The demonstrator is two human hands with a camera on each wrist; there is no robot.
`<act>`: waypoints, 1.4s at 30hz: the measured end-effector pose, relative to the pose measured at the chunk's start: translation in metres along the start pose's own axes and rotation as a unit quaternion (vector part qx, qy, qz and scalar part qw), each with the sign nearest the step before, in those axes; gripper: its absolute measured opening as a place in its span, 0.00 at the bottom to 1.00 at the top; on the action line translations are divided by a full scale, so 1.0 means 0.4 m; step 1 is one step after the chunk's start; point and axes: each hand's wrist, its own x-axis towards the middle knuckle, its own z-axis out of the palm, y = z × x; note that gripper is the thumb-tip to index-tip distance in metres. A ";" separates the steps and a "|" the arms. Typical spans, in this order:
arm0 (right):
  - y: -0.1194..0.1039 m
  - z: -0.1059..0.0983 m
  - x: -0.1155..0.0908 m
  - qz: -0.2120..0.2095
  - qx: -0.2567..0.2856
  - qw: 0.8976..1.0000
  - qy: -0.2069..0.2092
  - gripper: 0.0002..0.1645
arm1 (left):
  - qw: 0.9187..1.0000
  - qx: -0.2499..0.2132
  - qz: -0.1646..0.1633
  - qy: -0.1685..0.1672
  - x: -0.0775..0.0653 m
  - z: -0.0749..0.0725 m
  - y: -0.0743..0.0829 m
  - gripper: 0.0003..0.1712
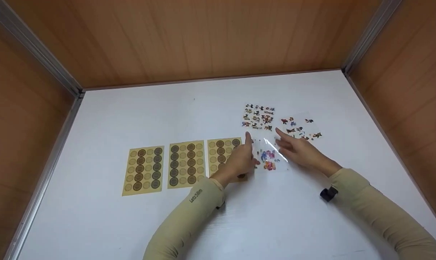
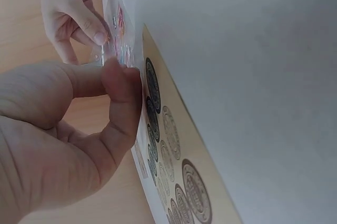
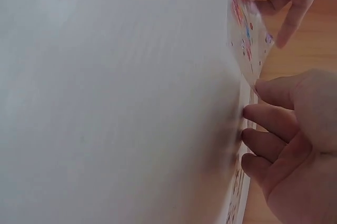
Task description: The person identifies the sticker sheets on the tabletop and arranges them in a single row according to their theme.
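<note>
A clear sticker sheet [image 1: 270, 160] with small colourful figures lies between my two hands, a bright streak of glare across it. My left hand [image 1: 241, 157] pinches its left edge, the index finger stretched forward. On the other side, my right hand [image 1: 301, 150] holds the right edge. In the right wrist view the thumb of my right hand [image 3: 300, 139] is at the bent edge of the sheet. The left wrist view has my left hand [image 2: 68, 134] curled close beside a tan sheet of round seal stickers [image 2: 179, 150]. Its counterpart in the head view, the tan sheet [image 1: 213, 159], is partly covered by my left forearm.
Two more tan seal sheets, the middle one [image 1: 186, 164] and the leftmost one [image 1: 144, 169], lie in a row to the left. Beyond my hands are a figure sticker sheet [image 1: 257, 117] and another clear sheet [image 1: 304, 124]. Wooden panels [image 1: 203, 39] enclose the white table [image 1: 149, 115].
</note>
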 end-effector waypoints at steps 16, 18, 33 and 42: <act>0.008 -0.001 0.000 0.008 -0.056 0.998 -0.009 0.38 | 0.979 0.201 -0.022 0.026 -0.007 0.006 0.015 0.47; 0.010 0.000 0.002 0.006 -0.057 0.998 -0.012 0.37 | 0.977 0.213 -0.021 0.027 -0.008 0.005 0.015 0.46; 0.013 0.007 0.010 0.010 -0.069 0.997 -0.025 0.34 | 0.975 0.221 -0.019 0.025 -0.007 0.001 0.007 0.41; 0.020 0.009 0.012 -0.010 -0.077 0.997 -0.024 0.29 | 0.975 0.219 -0.010 0.035 -0.010 0.005 0.006 0.39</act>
